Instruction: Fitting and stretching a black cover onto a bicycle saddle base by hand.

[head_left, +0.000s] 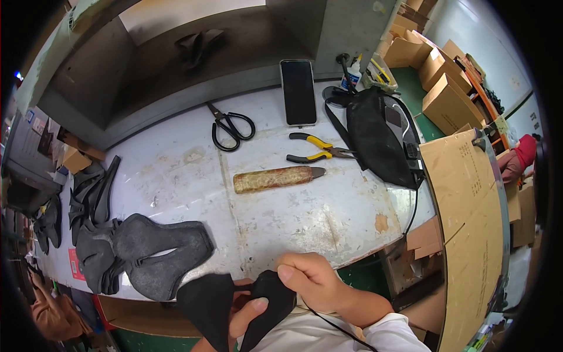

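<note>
Close to my body at the table's near edge, I hold a black, flat, flexible cut piece (pixel 206 305) with two wide lobes; it looks like a shoe upper part. My left hand (pixel 249 317) grips it from below, thumb on top and fingers partly hidden behind it. The thumb and curled fingers of my right hand (pixel 314 281) pinch its right lobe near the upper edge. Left of my hands lies a stack of similar dark grey pieces (pixel 193 240) with a slit in the middle. More dark pieces (pixel 94 196) lie curled behind the stack.
On the worn white table (pixel 176 182) lie black-handled scissors (pixel 231 128), a tape-wrapped knife (pixel 274 179), yellow-and-black pliers (pixel 319 149), a phone (pixel 298 91) and a black bag (pixel 378 135). A grey shelf (pixel 205 64) stands behind. Cardboard (pixel 469 234) flanks the right; another person (pixel 519 158) is farther off.
</note>
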Action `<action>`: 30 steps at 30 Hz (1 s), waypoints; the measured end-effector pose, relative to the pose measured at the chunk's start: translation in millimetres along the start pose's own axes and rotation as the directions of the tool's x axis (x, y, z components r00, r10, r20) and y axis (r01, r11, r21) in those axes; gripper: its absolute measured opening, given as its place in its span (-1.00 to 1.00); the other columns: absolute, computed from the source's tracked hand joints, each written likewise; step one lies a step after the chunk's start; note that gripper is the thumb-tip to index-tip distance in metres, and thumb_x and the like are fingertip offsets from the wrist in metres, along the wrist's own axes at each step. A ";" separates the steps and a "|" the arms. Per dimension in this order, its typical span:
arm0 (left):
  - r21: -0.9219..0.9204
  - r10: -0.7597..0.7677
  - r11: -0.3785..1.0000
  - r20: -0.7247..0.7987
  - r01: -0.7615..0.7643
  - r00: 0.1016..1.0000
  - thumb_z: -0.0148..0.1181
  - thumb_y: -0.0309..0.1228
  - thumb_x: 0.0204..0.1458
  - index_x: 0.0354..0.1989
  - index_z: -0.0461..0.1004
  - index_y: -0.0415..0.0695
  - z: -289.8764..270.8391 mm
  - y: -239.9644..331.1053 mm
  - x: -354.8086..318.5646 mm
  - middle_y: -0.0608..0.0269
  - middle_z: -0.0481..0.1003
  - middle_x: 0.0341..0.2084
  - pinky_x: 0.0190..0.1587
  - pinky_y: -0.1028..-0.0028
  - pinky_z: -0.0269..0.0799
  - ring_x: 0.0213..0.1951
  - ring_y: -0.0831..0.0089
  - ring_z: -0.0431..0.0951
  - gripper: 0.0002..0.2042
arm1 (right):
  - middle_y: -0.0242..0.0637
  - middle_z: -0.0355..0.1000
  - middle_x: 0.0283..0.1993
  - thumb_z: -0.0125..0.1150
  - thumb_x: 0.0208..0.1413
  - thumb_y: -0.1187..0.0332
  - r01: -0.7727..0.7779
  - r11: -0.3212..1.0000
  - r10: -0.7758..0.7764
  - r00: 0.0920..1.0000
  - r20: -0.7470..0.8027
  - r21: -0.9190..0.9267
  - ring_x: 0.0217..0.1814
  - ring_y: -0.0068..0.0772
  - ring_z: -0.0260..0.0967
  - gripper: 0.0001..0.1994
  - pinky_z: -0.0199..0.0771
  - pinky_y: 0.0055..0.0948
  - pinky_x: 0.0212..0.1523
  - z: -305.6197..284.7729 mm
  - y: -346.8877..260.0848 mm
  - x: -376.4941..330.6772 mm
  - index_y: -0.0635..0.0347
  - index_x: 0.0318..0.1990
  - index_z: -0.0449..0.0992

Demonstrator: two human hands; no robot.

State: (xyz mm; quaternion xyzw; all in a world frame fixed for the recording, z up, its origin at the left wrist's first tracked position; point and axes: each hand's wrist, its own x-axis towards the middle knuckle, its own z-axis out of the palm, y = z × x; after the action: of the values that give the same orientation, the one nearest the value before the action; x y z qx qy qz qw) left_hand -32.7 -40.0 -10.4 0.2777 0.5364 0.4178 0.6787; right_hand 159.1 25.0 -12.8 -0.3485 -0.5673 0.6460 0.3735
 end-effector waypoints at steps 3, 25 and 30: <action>-0.062 0.129 0.990 0.076 -0.124 0.989 0.31 -0.30 0.00 -0.20 0.52 -0.32 9.8 11.7 2.2 0.14 0.58 -0.39 -0.19 0.51 0.48 -0.31 0.45 0.58 -0.68 | -0.43 0.09 -0.53 -0.12 0.39 0.28 -0.199 0.909 0.199 0.979 0.038 0.367 -0.49 -0.65 -0.01 -0.69 0.12 -0.51 -0.49 11.7 6.6 -0.1 0.26 -0.41 0.27; -0.323 0.177 0.912 -0.249 -0.253 0.952 0.20 -0.41 0.11 -0.20 0.47 -0.14 19.3 -11.3 17.4 0.15 0.58 -0.33 -0.18 0.47 0.51 -0.30 0.45 0.58 -0.87 | -0.56 0.18 -0.50 -0.05 0.37 0.20 -0.089 0.978 0.083 0.996 0.038 0.188 -0.42 -0.75 0.03 -0.67 0.13 -0.61 -0.44 10.3 13.4 -22.5 0.23 -0.40 0.39; -0.483 0.116 0.858 -0.152 -0.176 0.982 0.16 -0.34 0.16 -0.15 0.46 -0.11 26.4 -19.6 27.7 0.21 0.56 -0.28 -0.14 0.48 0.49 -0.26 0.48 0.55 -0.84 | -0.36 0.44 -0.35 0.00 0.30 0.00 -0.254 0.208 0.286 0.939 0.190 0.945 -0.39 -0.61 0.27 -0.51 0.25 -0.58 -0.38 29.4 28.3 -17.0 0.37 -0.10 0.50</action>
State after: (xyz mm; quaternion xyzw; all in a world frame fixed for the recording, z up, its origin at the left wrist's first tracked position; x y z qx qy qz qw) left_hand 0.0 -23.9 -33.2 0.1096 0.4281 0.6069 0.6606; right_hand 139.1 -6.0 -37.1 -0.1517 0.0156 0.9054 0.3963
